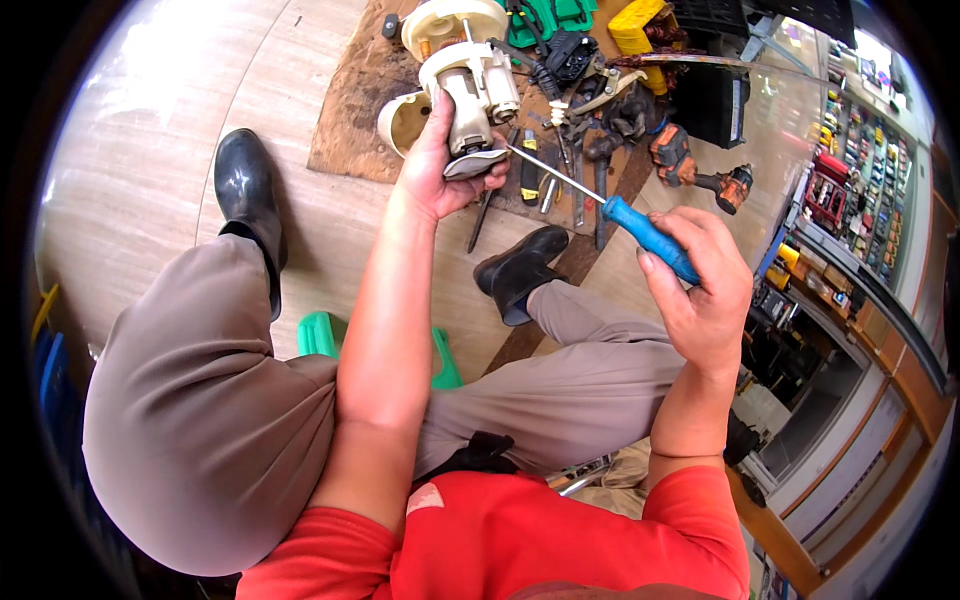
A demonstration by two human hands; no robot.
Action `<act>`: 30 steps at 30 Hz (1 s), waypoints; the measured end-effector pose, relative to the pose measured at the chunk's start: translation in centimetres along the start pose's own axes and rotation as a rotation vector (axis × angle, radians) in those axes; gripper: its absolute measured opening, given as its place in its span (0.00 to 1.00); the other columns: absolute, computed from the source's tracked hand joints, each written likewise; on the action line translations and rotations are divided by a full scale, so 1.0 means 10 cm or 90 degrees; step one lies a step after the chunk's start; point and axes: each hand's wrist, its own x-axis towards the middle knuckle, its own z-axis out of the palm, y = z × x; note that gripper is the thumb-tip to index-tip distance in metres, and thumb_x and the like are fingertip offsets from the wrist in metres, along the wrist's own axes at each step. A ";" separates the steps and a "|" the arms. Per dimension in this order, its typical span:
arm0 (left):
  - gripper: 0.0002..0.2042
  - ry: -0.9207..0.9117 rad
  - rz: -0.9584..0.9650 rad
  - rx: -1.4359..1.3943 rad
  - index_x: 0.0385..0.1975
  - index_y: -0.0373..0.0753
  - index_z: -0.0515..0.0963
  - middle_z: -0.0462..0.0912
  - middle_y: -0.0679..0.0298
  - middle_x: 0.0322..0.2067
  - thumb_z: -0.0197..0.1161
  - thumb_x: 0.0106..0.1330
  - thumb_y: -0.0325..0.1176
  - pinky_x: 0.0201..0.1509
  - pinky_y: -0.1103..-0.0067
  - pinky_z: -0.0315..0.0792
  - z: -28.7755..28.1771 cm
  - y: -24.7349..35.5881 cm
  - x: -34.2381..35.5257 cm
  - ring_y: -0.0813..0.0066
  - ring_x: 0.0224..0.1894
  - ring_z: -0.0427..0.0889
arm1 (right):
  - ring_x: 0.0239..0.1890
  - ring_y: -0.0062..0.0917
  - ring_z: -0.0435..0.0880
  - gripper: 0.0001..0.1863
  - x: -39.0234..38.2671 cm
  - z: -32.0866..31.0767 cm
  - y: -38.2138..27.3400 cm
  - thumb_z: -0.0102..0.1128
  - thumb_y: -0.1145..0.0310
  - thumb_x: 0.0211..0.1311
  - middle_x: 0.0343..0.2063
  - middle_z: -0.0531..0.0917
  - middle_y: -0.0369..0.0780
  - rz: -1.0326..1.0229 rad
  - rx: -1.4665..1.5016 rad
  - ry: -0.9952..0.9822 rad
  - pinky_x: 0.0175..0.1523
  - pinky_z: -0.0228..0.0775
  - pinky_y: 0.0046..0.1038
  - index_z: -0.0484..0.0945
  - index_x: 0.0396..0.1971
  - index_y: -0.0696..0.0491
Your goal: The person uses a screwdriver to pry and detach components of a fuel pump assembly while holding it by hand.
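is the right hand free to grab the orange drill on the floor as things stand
Probably not yet: the right hand is closed around the blue-handled screwdriver, whose tip is at the cream plastic part in the left hand. The orange drill lies unobstructed beyond it.

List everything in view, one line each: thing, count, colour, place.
Plastic pump-like assembly: one, cream-white, held in the left hand above the mat.
Screwdriver: one, blue handle with metal shaft, in the right hand, tip at the assembly's lower end.
Cream cup-shaped housing: one, on the mat's left side.
Cream round cap: one, at the mat's top.
Mat: one, brown, on the pale floor.
Loose hand tools: several, dark and metal, scattered on the mat.
Cordless drill: one, orange and black, on the floor at right.
Stool: one, green, under the person.
Shoes: two, black.
Left hand: grips the assembly.
Right hand: grips the screwdriver.
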 end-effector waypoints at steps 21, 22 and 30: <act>0.26 0.109 0.206 0.570 0.51 0.33 0.76 0.82 0.65 0.43 0.76 0.51 0.29 0.50 0.78 0.75 0.23 -0.12 0.00 0.76 0.43 0.81 | 0.33 0.31 0.83 0.15 0.01 -0.26 0.01 0.68 0.81 0.48 0.35 0.82 0.47 -0.044 0.036 0.118 0.38 0.75 0.26 0.80 0.39 0.60; 0.27 0.114 0.195 0.573 0.52 0.32 0.75 0.82 0.63 0.44 0.77 0.50 0.28 0.52 0.77 0.75 0.24 -0.13 0.00 0.76 0.44 0.81 | 0.33 0.31 0.83 0.15 0.00 -0.26 0.01 0.68 0.81 0.48 0.36 0.82 0.47 -0.041 0.031 0.115 0.38 0.75 0.26 0.80 0.39 0.60; 0.28 0.118 0.216 0.613 0.53 0.31 0.75 0.83 0.63 0.45 0.76 0.49 0.24 0.52 0.77 0.76 0.30 -0.11 -0.02 0.77 0.45 0.81 | 0.35 0.33 0.83 0.17 0.02 -0.19 -0.01 0.70 0.81 0.47 0.37 0.81 0.47 -0.048 0.006 0.147 0.38 0.76 0.28 0.79 0.39 0.59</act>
